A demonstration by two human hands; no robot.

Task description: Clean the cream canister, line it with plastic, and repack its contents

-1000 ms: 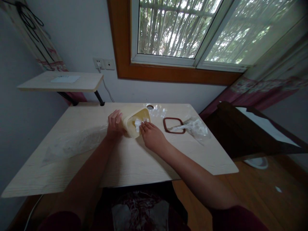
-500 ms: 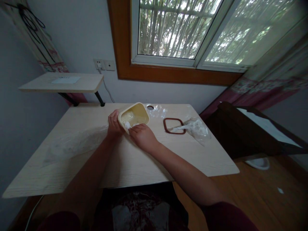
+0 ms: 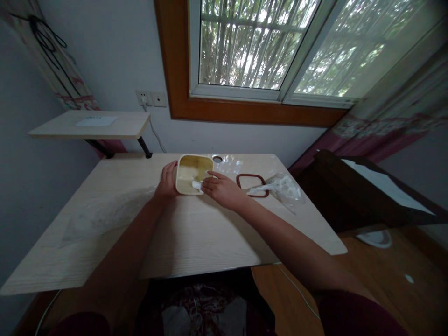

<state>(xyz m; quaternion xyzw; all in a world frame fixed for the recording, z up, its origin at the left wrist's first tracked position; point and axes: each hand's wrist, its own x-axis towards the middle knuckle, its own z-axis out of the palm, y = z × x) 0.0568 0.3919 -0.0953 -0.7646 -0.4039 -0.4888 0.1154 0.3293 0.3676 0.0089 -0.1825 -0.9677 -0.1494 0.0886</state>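
A cream-yellow rounded-square plastic container (image 3: 185,162) is tilted over the desk, its open side facing me. My left hand (image 3: 167,183) grips its left wall, fingers wrapped round the outside. My right hand (image 3: 222,189) is at the front right of the rim, its fingers reaching inside. A crumpled white tissue (image 3: 196,185) shows at those fingertips against the inner wall; the exact pinch is partly hidden. To the right, a brown rounded-square ring (image 3: 251,175) lies flat, with a clear plastic bag (image 3: 285,189) partly over its right side.
Another clear plastic sheet (image 3: 105,210) lies on the left of the pale wooden desk (image 3: 210,238). A raised shelf (image 3: 122,123) on black legs stands at the back left. A cable hole (image 3: 217,159) is near the back edge. Dark furniture (image 3: 371,186) stands at the right.
The container has turned to sit straighter before me. My right hand has shifted right along its front rim, and the white tissue has moved right with it.
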